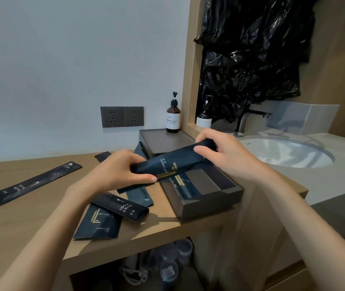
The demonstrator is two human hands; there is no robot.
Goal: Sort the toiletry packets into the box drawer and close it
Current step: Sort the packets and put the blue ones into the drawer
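Left grip [115,171] pinches the lower end of a long dark packet [173,162], thumb under, fingers over. Right grip [224,156] is curled round the upper end. I see the packet tilted in the air just above the open drawer [207,206], pulled out of the box [163,139] on the wooden worktop [20,223]. Drawer's left compartment holds a gold-marked packet [185,185], poss. more, too dark for me to count. Left of the drawer: toothbrush packet [125,206] overlapping a shower cap packet [99,225]; a second long packet [35,182] well apart. Pump bottle [173,116] stands on the box.
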